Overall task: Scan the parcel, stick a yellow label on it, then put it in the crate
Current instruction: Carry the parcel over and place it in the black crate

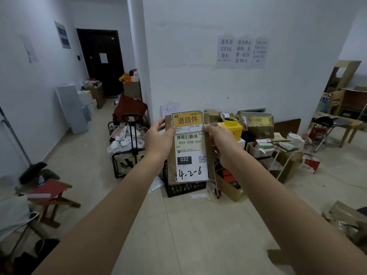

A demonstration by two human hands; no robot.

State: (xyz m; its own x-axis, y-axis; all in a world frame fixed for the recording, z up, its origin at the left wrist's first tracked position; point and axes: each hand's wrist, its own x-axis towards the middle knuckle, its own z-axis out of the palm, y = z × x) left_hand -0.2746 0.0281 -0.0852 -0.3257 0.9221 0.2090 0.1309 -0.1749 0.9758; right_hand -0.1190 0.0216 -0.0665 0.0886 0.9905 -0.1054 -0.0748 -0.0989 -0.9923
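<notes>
Cluttered tiled room, white wall behind. Flat brown cardboard parcel (208, 155) upright at arm's length above black plastic crate (183, 188). Left hand (159, 138) and right hand (221, 142) gripping its sides, thumbs on yellow rectangular label (187, 120), apparently stuck above white shipping slip (191, 157) marked 032.

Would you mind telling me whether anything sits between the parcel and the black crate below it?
Nothing visible does. The flat brown cardboard parcel, held in both hands, hangs directly in front of and above the black plastic crate on the floor; the crate's opening is hidden behind the parcel.
</notes>
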